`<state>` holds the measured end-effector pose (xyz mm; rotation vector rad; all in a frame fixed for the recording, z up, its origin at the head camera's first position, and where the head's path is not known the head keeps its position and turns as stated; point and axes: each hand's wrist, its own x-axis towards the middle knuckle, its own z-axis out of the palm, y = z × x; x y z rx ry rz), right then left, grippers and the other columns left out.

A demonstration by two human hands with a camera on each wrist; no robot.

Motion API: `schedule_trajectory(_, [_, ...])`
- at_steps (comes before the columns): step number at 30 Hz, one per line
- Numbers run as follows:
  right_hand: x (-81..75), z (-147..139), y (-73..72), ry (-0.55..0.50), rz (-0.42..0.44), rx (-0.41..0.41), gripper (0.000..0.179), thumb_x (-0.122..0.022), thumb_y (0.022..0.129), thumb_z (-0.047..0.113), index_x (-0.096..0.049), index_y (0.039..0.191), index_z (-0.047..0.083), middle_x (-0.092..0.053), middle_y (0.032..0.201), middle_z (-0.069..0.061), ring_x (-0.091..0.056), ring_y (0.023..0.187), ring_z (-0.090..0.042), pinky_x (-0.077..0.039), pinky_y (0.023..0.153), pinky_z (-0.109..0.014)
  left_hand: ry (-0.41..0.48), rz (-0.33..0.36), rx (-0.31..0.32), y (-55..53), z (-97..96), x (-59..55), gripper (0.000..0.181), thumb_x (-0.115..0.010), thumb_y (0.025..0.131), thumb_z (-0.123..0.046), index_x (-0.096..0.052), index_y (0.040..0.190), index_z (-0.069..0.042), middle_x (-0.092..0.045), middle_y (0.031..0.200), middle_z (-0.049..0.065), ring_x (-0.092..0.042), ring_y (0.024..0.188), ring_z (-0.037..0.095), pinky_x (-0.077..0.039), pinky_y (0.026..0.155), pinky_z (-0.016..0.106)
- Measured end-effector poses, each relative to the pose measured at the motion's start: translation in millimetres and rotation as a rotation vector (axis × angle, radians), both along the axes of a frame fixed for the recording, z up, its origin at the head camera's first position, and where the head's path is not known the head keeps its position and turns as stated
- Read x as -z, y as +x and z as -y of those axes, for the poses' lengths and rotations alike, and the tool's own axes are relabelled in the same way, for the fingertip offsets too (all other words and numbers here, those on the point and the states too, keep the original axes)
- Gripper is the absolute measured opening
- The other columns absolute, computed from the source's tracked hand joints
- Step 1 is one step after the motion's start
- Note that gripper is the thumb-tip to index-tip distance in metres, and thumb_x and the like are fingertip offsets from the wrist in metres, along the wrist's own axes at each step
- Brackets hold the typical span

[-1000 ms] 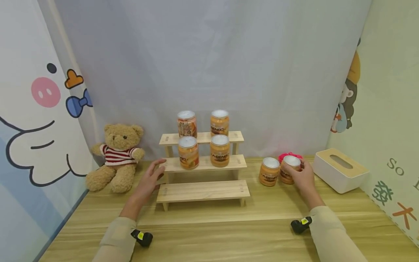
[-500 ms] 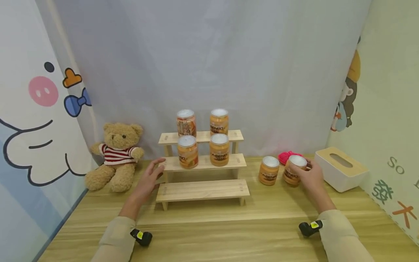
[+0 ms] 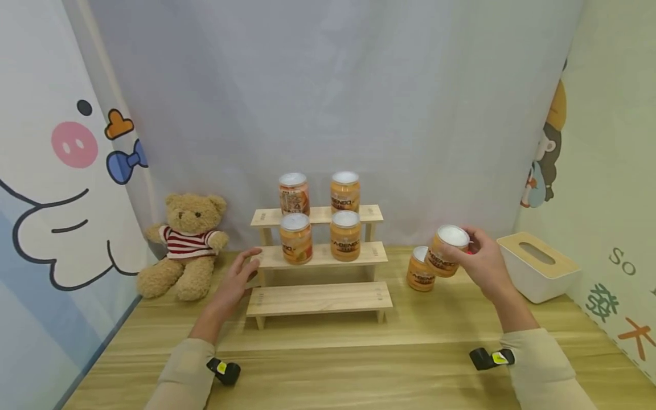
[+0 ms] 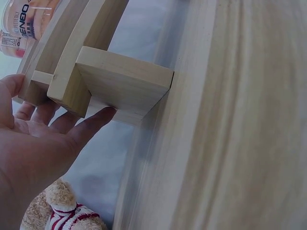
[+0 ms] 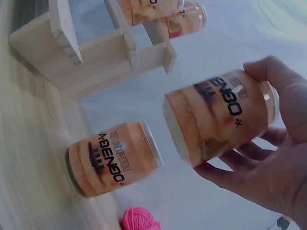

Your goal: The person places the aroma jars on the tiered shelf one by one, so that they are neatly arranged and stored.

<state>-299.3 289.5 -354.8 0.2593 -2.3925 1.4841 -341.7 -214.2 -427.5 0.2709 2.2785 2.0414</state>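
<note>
My right hand [image 3: 487,265] grips an orange-labelled jar [image 3: 442,259] with a silver lid, thumb on one side and fingers round the other. In the right wrist view this jar hangs above the table, tilted, its pale base showing. A matching jar [image 5: 112,160] stands on the table beside it, partly covered by the held one in the head view. My left hand [image 3: 233,285] rests at the left end of a three-step wooden rack [image 3: 318,297]. Its fingertips [image 4: 108,112] touch the rack's side boards. Two jars stand on the middle step and two on the top step.
A teddy bear [image 3: 187,247] in a striped shirt sits left of the rack. At the right stands a white tissue box [image 3: 535,273] with a wooden lid. Pink yarn [image 5: 139,219] lies behind the loose jars. A grey curtain [image 3: 328,102] hangs behind everything.
My right hand first shifts the jar rightward along the table, away from its neighbour, then lifts it up and slightly back left. The left hand stays at the rack.
</note>
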Motion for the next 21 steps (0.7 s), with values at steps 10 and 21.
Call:
schedule_trajectory(10, [3.9, 31, 5.2, 0.025, 0.050, -0.168, 0.058, -0.074, 0.093, 0.021, -0.048, 0.139, -0.003, -0.057, 0.129, -0.021, -0.057, 0.118, -0.032, -0.051, 0.086, -0.028, 0.004, -0.003, -0.001, -0.5, -0.1, 0.8, 0.055, -0.043, 0.107, -0.045, -0.031, 0.153, -0.018, -0.015, 0.164, 0.015, -0.016, 0.148, 0.043, -0.024, 0.110, 0.068])
schedule_trajectory(21, [18.8, 71, 1.6, -0.059, 0.075, -0.279, 0.055, -0.076, 0.090, 0.015, -0.051, 0.134, -0.007, -0.057, 0.124, -0.021, -0.059, 0.114, -0.033, -0.053, 0.084, -0.030, 0.007, 0.002, 0.003, -0.6, -0.5, 0.4, 0.054, -0.042, 0.108, -0.043, -0.030, 0.153, -0.016, -0.015, 0.164, 0.016, -0.016, 0.148, 0.043, -0.024, 0.109, 0.068])
